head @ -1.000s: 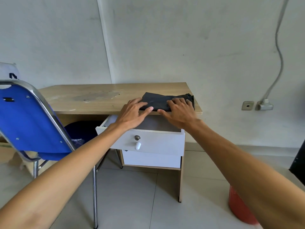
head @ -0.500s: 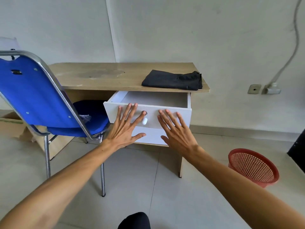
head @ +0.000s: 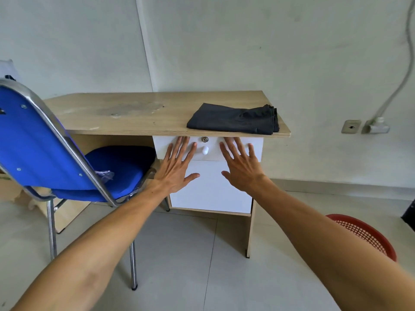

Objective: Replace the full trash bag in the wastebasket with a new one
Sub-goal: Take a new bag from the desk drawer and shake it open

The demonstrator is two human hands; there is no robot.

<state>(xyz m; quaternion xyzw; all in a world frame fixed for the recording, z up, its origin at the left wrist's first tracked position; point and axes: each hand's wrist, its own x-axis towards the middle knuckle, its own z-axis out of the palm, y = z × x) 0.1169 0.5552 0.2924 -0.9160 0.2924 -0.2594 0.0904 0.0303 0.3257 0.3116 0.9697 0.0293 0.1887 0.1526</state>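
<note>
Desk surface (head: 134, 113) in the corner, blue chair (head: 67, 158) pushed in at its left side. Top drawer (head: 208, 147) looks flush under the surface edge, both palms flat on its white front.

Left hand (head: 177, 167) sits left of the white knob (head: 205, 150), right hand (head: 242, 169) to the right of it. Fingers (head: 183, 145) on both hands are spread and straight, gripping nothing, just pressing.

Red mesh wastebasket (head: 368, 236) is on the floor at lower right, partly hidden behind the right forearm. No liner visible in the part I can see, can't tell about the rest.

Folded dark stack on the surface (head: 233, 118), which I take to be the new trash bag, lies at the right end, its front edge right at the surface lip, directly above the drawer.

Risks as I judge them:
- Stack overhangs or nearly does. A shove on the drawer jolting the desk, or a careless grab, could slide it off onto the floor.
- If it's several bags folded together, pulling from the top may drag the whole pile or unfold it.
- Fingertips are up by the seam under the surface; a pinch is possible if the drawer isn't fully home.
- Wastebasket is close behind the right arm. Swinging back or stepping right could tip it.
- Chair leg (head: 133, 265) is near the person's left side, trip point when turning.
</note>
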